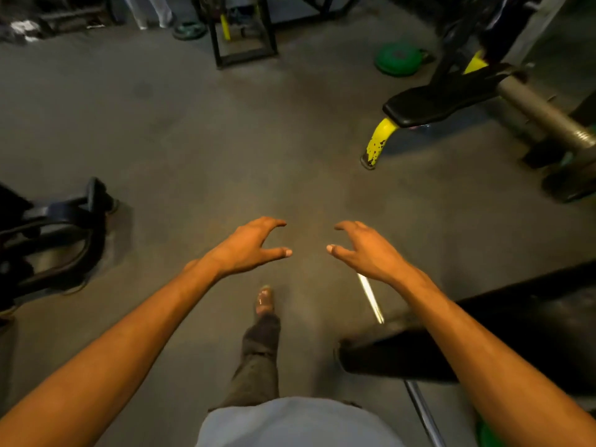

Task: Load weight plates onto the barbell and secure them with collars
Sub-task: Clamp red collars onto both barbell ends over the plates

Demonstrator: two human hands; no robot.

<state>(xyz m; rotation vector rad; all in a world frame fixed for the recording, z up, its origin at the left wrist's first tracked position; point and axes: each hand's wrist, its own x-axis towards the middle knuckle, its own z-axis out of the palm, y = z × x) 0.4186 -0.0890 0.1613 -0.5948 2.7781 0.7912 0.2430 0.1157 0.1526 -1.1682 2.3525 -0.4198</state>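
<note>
My left hand (250, 245) and my right hand (366, 250) are stretched out in front of me over the bare floor, fingers spread and curled, holding nothing. A barbell's steel sleeve end (371, 298) pokes out below my right wrist, with a large black plate (403, 353) on it and the bar shaft (424, 414) running to the bottom edge. A green weight plate (398, 59) lies on the floor far ahead to the right. A green edge of another plate (487, 435) shows under my right forearm. No collar is visible.
A black bench with a yellow leg (379, 141) stands at the right, beside a thick grey bar (545, 114). A black machine base (58, 233) sits at the left. A black frame (245, 37) stands at the back. My foot (264, 301) steps forward.
</note>
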